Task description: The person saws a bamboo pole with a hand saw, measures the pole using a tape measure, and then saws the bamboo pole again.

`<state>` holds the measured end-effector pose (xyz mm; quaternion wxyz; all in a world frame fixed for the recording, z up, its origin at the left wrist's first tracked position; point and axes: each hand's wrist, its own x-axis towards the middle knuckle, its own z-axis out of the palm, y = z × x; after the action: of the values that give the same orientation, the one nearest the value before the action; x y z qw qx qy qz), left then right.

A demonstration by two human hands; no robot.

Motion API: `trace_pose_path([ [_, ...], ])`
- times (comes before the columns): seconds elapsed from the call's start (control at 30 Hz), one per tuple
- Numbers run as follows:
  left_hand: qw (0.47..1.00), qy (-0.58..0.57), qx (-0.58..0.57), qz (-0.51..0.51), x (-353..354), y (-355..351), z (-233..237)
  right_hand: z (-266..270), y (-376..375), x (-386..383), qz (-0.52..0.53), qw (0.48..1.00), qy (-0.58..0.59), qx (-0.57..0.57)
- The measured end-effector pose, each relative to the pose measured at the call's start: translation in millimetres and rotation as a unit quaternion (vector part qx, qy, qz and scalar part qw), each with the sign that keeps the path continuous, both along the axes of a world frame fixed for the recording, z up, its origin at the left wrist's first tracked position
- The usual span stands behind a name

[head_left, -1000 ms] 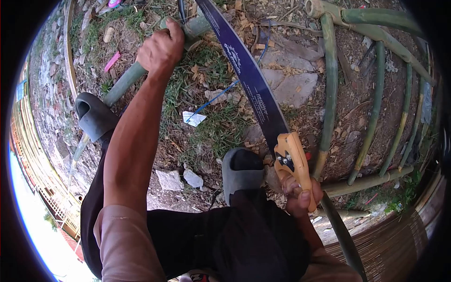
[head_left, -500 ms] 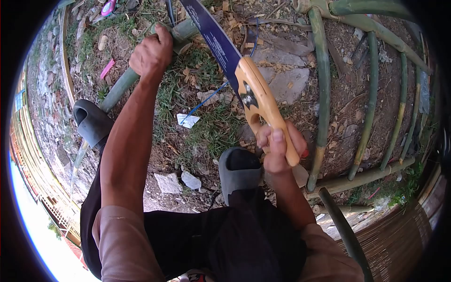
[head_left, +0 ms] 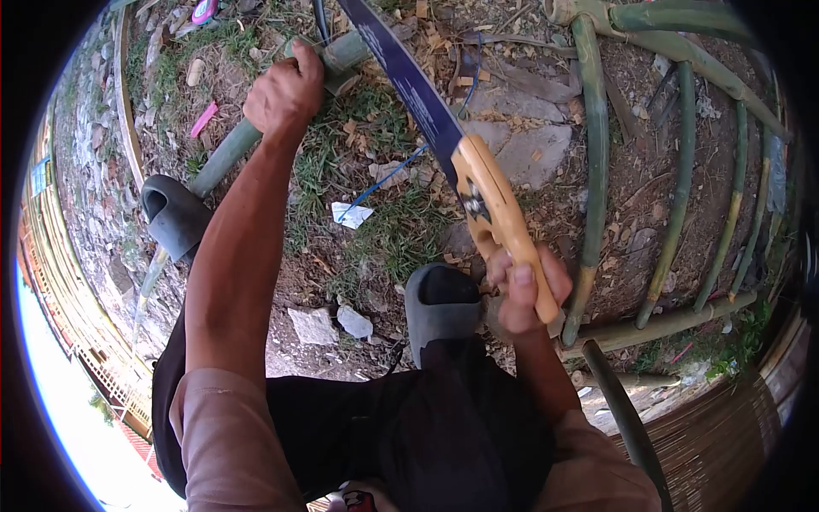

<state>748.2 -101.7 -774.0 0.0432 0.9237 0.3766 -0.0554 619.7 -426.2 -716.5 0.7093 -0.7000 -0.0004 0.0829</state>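
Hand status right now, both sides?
Left hand: closed around the bamboo pole.
Right hand: closed on the saw's wooden handle.

L hand (head_left: 284,92) grips a bamboo pole (head_left: 229,157), R hand (head_left: 529,288) on the saw (head_left: 490,183) w/ purple blade, slate (head_left: 533,155) nearby.

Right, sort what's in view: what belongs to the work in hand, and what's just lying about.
In the work:
- saw, handle in the right hand
- green pole, under the left hand

Apparently just lying about:
- pink strip
- white scrap
- blue string
- pale stones

I can't tell which list suits the bamboo frame.
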Motion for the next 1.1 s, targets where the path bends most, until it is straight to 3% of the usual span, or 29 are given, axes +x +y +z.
trace_pose_path([
  [0.03, 1.0, -0.01, -0.004, 0.005, 8, 2, -2, 7, -20, -24, -0.028, 0.998, 0.009, 0.059],
  [0.13, 1.0, -0.015, 0.009, 0.006, 2, 1, -2, 20, -38, -42, -0.029, 0.998, -0.009, 0.049],
  [0.27, 1.0, -0.024, -0.008, 0.012, 5, -2, -2, -19, 21, 20, 0.02, 0.996, -0.03, -0.078],
  [0.37, 1.0, -0.007, 0.002, 0.011, 7, 6, -5, -8, -2, -2, 0.028, 0.997, -0.06, -0.046],
  [0.43, 1.0, -0.021, 0.004, 0.015, 13, -1, -2, 13, -32, -34, -0.014, 0.998, -0.044, 0.042],
  [0.53, 1.0, 0.0, 0.014, 0.017, 5, -2, -5, 3, -35, -42, -0.019, 0.998, -0.058, 0.025],
  [0.57, 1.0, -0.006, 0.003, 0.018, 7, -2, -2, 1, -15, -20, -0.02, 0.999, -0.001, 0.025],
  [0.63, 1.0, -0.008, -0.008, 0.016, 8, 0, -1, -23, 24, 26, 0.018, 0.999, -0.022, -0.044],
  [0.73, 1.0, -0.019, 0.009, 0.011, 4, -1, -1, -9, 26, 16, 0.008, 1.0, -0.021, 0.006],
  [0.83, 1.0, -0.02, -0.007, 0.018, 8, -2, 2, 9, -22, -37, -0.005, 0.998, -0.032, 0.061],
  [0.93, 0.999, -0.02, -0.001, 0.025, 8, 0, -3, 12, -18, -26, 0.009, 0.998, -0.013, 0.06],
  [0.97, 0.999, -0.025, 0.011, 0.017, 6, 1, -6, 9, 1, -12, -0.039, 0.996, 0.036, 0.073],
  [1.03, 1.0, -0.023, 0.006, 0.015, 6, 1, -10, -16, 31, 30, 0.03, 0.996, -0.067, -0.043],
  [1.1, 1.0, -0.021, 0.013, 0.018, 4, 6, -7, -10, 38, 27, 0.024, 0.998, -0.06, -0.016],
])
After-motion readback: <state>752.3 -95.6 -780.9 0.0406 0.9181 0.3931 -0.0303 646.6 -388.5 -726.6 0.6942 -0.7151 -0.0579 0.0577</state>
